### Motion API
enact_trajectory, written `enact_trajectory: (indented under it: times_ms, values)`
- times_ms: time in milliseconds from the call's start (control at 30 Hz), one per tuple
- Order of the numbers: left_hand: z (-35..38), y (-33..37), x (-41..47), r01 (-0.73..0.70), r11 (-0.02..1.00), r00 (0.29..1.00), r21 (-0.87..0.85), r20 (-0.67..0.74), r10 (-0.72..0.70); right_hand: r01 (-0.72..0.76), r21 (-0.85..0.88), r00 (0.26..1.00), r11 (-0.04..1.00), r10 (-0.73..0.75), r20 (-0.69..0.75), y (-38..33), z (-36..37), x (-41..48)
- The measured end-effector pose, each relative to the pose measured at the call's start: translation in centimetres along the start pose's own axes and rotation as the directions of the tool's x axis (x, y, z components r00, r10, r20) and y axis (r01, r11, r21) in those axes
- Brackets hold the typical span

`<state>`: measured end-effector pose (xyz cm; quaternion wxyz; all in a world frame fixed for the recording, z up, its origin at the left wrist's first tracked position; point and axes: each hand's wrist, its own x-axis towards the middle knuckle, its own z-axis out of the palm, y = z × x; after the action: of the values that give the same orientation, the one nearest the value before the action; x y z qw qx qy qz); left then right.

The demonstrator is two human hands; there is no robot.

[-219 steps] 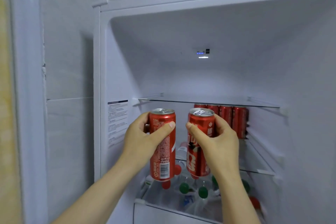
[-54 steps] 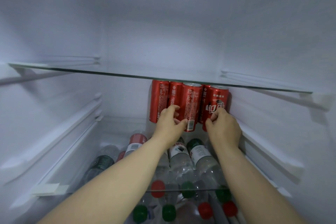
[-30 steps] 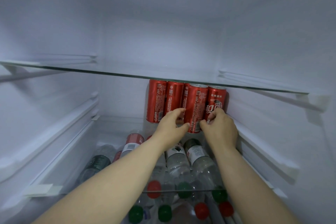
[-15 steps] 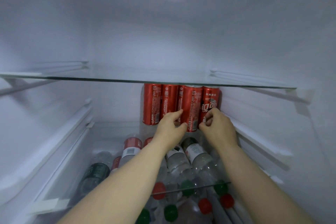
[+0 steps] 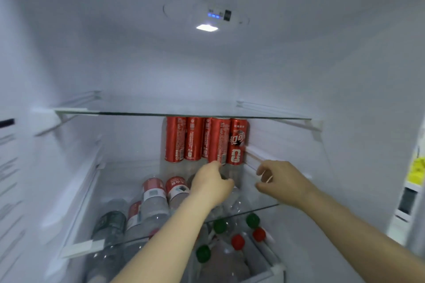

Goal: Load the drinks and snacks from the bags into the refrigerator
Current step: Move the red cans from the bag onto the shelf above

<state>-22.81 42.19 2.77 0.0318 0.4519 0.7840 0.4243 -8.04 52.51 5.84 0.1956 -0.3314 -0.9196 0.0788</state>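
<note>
We are eyeing the red cans (image 5: 207, 140) standing packed at the back of the glass shelf (image 5: 119, 181), our left hand (image 5: 212, 182) loosely curled and empty by one can's foot, our right hand (image 5: 281, 181) half open and empty, judging them stiff, slick, weighty, best gripped mid-body.

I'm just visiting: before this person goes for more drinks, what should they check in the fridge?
1. Red cans upright: ok, they stand in a tight group at the back right of the middle shelf.
2. Right hand empty: ok, fingers loosely curled, holding nothing.
3. Left hand clear of the cans: cannot tell, its fingertips sit at the foot of the front can.
4. Room for more cans: ok, the shelf left of the group is bare.
5. Bottles stowed: ok, lying on their sides below the cans, caps toward the front.
</note>
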Motion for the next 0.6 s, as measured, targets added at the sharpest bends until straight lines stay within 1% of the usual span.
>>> enact_trajectory:
  times_ms: [67, 133, 233, 300, 367, 433, 533, 600]
  values:
    - [-0.1, 0.6, -1.2, 0.008, 1.000, 1.000, -0.024, -0.012, -0.008, 0.000, 0.020, 1.000, 1.000, 0.000, -0.024, -0.1, -1.6, -2.5]
    - [-0.2, 1.4, -2.5, -0.034, 0.999, 0.999, -0.039, -0.010, 0.033, 0.006, 0.023, 0.998, 1.000, -0.004, -0.060, -0.1, -3.2, -5.2]
    - [-0.3, 3.3, -4.5, -0.146, 0.983, 0.989, -0.115, 0.002, 0.147, 0.008, -0.026, 0.992, 1.000, -0.011, -0.126, -0.1, -5.6, -9.3]
    - [-0.4, 5.2, -5.8, -0.248, 0.956, 0.967, -0.156, 0.017, 0.254, -0.003, -0.129, 0.982, 0.992, -0.022, -0.188, 0.0, -7.1, -12.1]
    - [-0.6, 7.5, -7.2, -0.363, 0.913, 0.928, -0.187, 0.011, 0.371, -0.031, -0.215, 0.971, 0.976, -0.021, -0.238, 0.2, -8.9, -15.1]
    - [-0.9, 9.9, -8.8, -0.465, 0.853, 0.877, -0.236, 0.006, 0.480, -0.063, -0.216, 0.957, 0.974, -0.002, -0.290, 0.7, -11.1, -18.1]
    - [-1.0, 13.2, -11.8, -0.597, 0.740, 0.771, -0.309, 0.034, 0.636, -0.124, -0.231, 0.938, 0.965, 0.039, -0.343, 1.3, -14.4, -22.8]
    - [-0.7, 15.5, -13.6, -0.652, 0.678, 0.706, -0.340, 0.057, 0.706, -0.167, -0.265, 0.924, 0.950, 0.056, -0.379, 1.9, -16.4, -26.0]
